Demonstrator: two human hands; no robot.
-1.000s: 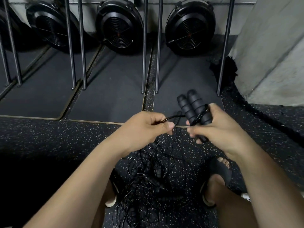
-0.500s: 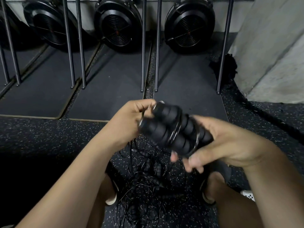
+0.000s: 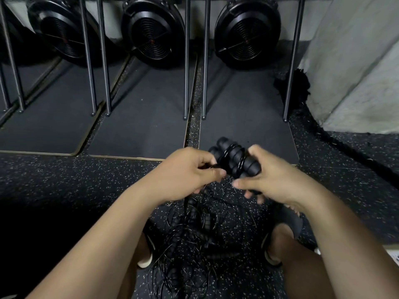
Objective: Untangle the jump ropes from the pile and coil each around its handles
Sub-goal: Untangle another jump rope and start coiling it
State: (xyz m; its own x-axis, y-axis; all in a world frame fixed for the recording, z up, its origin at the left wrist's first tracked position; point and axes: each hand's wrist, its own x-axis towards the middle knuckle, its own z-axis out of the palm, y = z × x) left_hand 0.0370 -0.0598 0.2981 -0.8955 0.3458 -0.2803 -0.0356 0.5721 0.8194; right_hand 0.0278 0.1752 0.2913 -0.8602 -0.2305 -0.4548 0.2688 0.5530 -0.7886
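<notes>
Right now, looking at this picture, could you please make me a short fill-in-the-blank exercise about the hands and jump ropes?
The right hand grips two black foam ____ together.
The left hand pinches the jump ____ wound round them.
The tangled pile lies on the floor between the person's ____.
Missing words: handles; rope; feet.

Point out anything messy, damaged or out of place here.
The thin black jump ropes lie in a knotted heap on the speckled rubber floor between the feet. By the grey concrete wall, a thick black rope's end looks frayed.
</notes>
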